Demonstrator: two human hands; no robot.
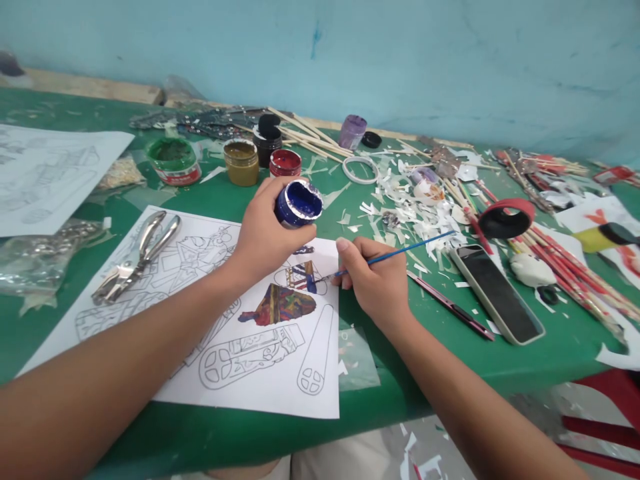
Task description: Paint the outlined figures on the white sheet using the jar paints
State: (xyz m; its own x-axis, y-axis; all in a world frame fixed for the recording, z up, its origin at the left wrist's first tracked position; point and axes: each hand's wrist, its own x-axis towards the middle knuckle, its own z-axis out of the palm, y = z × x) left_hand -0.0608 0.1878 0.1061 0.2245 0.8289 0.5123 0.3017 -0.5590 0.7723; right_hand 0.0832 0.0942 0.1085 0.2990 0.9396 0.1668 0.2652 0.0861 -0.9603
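Note:
My left hand (273, 230) is wrapped round a small jar of blue paint (299, 203), tilted with its mouth towards me, above a white sheet of line drawings (190, 373). In my right hand (373, 280) is a thin blue paintbrush (410, 247), pinched near its bristles. The brush tip touches or hovers just over a small partly coloured figure (303, 277) at the sheet's right side. Below that figure lies a shape painted in dark red, blue and gold (285, 305). A metal hole punch (137, 259) rests on the sheet's left part.
Green (173, 160), mustard (241, 162) and red (285, 162) paint jars stand behind my left hand. To the right lie a cutter (450, 305), a phone (497, 293), paper scraps, a tape roll (506, 218) and sticks. Another drawn sheet (55, 177) is at left.

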